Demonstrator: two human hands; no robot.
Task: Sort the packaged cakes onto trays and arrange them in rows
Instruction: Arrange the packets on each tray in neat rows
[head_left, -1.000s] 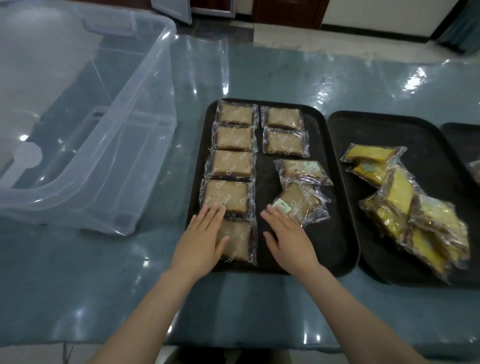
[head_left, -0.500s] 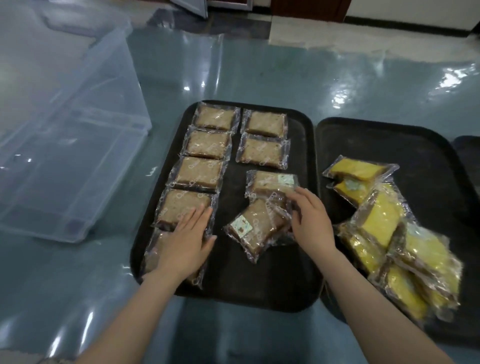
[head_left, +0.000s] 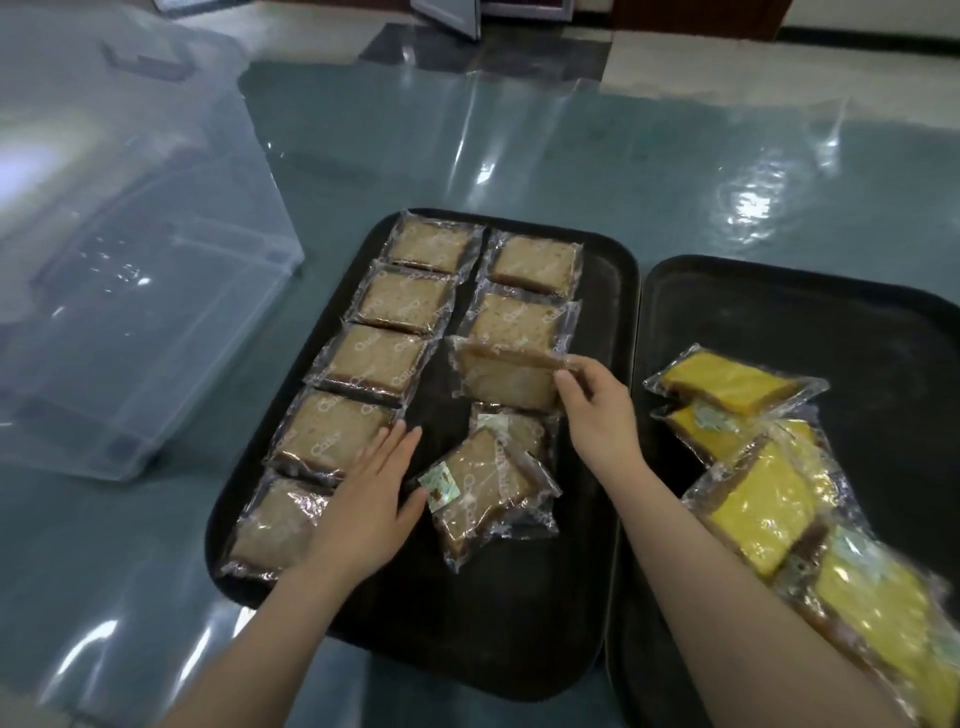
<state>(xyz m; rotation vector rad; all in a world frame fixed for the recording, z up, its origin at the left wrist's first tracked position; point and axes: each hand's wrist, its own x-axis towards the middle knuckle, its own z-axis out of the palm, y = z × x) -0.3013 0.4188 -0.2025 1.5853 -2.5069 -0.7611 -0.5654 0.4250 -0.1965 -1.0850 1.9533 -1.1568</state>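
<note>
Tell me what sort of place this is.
Probably a food packing or catering room: black serving trays of wrapped brown cakes, a plastic-covered table, and a clear storage bin.

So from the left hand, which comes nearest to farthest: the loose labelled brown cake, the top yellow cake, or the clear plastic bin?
1. Loose labelled brown cake, just right of the left hand.
2. Clear plastic bin, left and beyond.
3. Top yellow cake, far right on the other tray.

I see brown packaged cakes (head_left: 382, 358) in two rows on the left black tray (head_left: 613, 291), one tilted cake (head_left: 506, 376) lifted at its edge, and yellow packaged cakes (head_left: 753, 499) heaped on the right tray (head_left: 831, 312).
</note>
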